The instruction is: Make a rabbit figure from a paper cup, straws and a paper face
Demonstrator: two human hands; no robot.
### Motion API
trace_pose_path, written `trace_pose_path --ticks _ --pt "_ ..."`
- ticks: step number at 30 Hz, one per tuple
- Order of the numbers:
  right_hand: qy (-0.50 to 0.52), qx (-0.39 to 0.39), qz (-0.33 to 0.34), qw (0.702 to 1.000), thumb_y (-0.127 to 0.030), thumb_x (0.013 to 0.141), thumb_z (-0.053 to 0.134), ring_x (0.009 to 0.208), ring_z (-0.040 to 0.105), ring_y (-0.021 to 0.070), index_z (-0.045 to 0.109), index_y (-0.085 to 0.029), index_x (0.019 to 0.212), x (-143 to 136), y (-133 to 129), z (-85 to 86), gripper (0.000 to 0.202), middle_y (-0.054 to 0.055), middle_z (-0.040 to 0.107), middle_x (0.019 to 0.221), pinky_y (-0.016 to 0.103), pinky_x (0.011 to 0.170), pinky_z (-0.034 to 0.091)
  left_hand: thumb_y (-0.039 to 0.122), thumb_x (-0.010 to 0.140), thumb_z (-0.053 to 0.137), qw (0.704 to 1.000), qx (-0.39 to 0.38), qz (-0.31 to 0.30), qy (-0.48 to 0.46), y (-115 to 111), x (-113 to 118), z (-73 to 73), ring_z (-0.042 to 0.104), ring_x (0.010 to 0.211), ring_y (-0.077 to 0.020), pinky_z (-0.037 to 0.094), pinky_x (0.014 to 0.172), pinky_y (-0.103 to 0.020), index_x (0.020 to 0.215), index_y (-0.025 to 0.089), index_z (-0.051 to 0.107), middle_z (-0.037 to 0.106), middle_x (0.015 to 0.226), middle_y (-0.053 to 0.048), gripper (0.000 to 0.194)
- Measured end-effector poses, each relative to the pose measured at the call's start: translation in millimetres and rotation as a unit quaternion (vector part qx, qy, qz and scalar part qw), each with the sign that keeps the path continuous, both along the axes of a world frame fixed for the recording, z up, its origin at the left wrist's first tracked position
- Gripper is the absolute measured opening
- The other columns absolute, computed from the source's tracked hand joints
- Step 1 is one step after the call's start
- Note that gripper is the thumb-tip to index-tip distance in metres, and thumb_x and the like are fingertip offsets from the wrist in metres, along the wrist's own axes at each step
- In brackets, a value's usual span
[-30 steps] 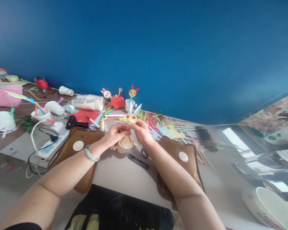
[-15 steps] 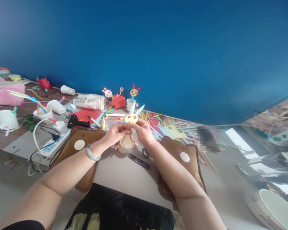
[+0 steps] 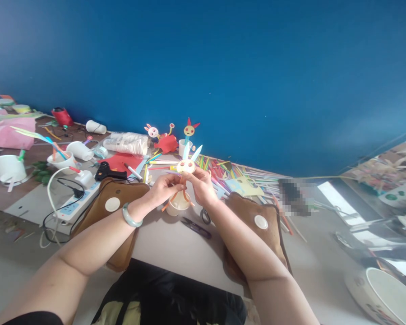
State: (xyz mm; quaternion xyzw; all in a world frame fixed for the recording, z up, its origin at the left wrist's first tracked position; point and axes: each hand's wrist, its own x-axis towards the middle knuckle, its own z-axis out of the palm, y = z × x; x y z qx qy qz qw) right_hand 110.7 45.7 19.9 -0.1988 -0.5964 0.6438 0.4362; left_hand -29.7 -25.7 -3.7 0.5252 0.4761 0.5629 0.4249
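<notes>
A pale yellow paper rabbit face (image 3: 186,166) with light blue ears stands above a white paper cup (image 3: 177,206). Orange strips (image 3: 183,184) run from beneath the face down to the cup. My right hand (image 3: 203,186) pinches the lower edge of the face between thumb and fingers. Just to the left, my left hand (image 3: 166,189) is closed at the orange strips under the face; its fingertips partly cover them. Dark thread snips (image 3: 196,229) lie on the table by the cup, and scissor handles (image 3: 205,215) show beside my right wrist.
Brown cushions (image 3: 117,198) lie under both forearms. A black glue gun (image 3: 110,171) and a power strip (image 3: 77,203) with cables are at left. Finished-looking paper figures (image 3: 189,131), stacked cups (image 3: 126,143) and many coloured strips (image 3: 219,169) line the blue wall.
The rabbit face has tilted slightly and looks brighter, its top shifting a little upward. Both hands keep nearly the same place and grip.
</notes>
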Motion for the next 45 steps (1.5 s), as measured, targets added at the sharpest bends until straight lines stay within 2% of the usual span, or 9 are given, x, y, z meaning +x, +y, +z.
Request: trace_pose_path --ticks 7,11,17,24,30,36,45 --pt "0.024 -0.008 0.008 1.000 -0.033 0.078 0.078 0.060 0.057 0.0119 0.069 -0.021 0.071 0.0 -2.2 2.5 0.016 -0.002 0.068 0.064 0.028 0.067 0.048 0.039 0.077 0.079 1.000 -0.001 0.009 -0.001 0.3 -0.1 1.6 0.064 0.070 -0.0153 0.050 0.065 -0.026 0.083 0.014 0.071 0.071 0.076 -0.003 0.027" --pt "0.006 0.003 0.003 1.000 -0.038 0.079 0.075 0.059 0.056 0.0126 0.070 -0.020 0.070 0.1 -1.5 1.8 0.021 -0.001 0.067 0.064 0.029 0.065 0.048 0.040 0.078 0.078 1.000 -0.004 0.004 -0.002 -0.9 0.7 3.6 0.066 0.072 -0.0165 0.051 0.068 -0.027 0.084 0.014 0.071 0.072 0.079 -0.004 0.027" --pt "0.003 0.015 0.014 1.000 -0.038 0.073 0.080 0.075 0.063 0.0164 0.072 -0.022 0.083 1.0 2.3 -1.0 0.020 0.000 0.072 0.076 0.031 0.074 0.051 0.042 0.081 0.075 1.000 -0.004 0.002 0.016 -2.1 2.4 7.8 0.068 0.076 -0.0184 0.053 0.072 -0.029 0.083 0.014 0.071 0.073 0.082 -0.005 0.029" --pt "-0.007 0.017 0.004 1.000 -0.038 0.077 0.075 0.064 0.058 0.0142 0.066 -0.022 0.069 -0.2 -0.3 0.1 0.020 -0.001 0.067 0.066 0.030 0.068 0.050 0.042 0.080 0.076 1.000 0.005 0.007 0.023 -2.7 2.1 8.0 0.067 0.073 -0.0181 0.053 0.069 -0.028 0.084 0.015 0.071 0.073 0.080 -0.005 0.028" --pt "-0.011 0.008 -0.017 1.000 -0.038 0.076 0.074 0.063 0.056 0.0135 0.068 -0.021 0.074 -0.3 -2.4 2.2 0.018 -0.002 0.066 0.065 0.029 0.065 0.048 0.040 0.081 0.075 0.999 0.018 0.001 0.033 -2.0 0.7 6.3 0.067 0.076 -0.0179 0.053 0.072 -0.028 0.087 0.015 0.072 0.073 0.082 -0.005 0.026" --pt "0.001 0.020 0.002 1.000 -0.037 0.077 0.073 0.065 0.059 0.0145 0.064 -0.021 0.069 -0.7 -2.0 1.9 0.019 -0.001 0.068 0.067 0.030 0.069 0.049 0.043 0.080 0.076 1.000 0.000 0.000 0.018 -2.4 1.8 7.6 0.065 0.073 -0.0170 0.052 0.069 -0.028 0.084 0.014 0.071 0.072 0.080 -0.005 0.030" --pt "0.005 -0.002 -0.015 1.000 -0.035 0.071 0.077 0.068 0.060 0.0159 0.065 -0.022 0.075 -1.8 -2.7 1.6 0.018 -0.001 0.069 0.069 0.030 0.069 0.050 0.048 0.080 0.076 1.000 0.013 0.007 0.027 -1.5 2.7 10.0 0.064 0.071 -0.0164 0.052 0.066 -0.027 0.078 0.015 0.070 0.070 0.076 -0.003 0.033"
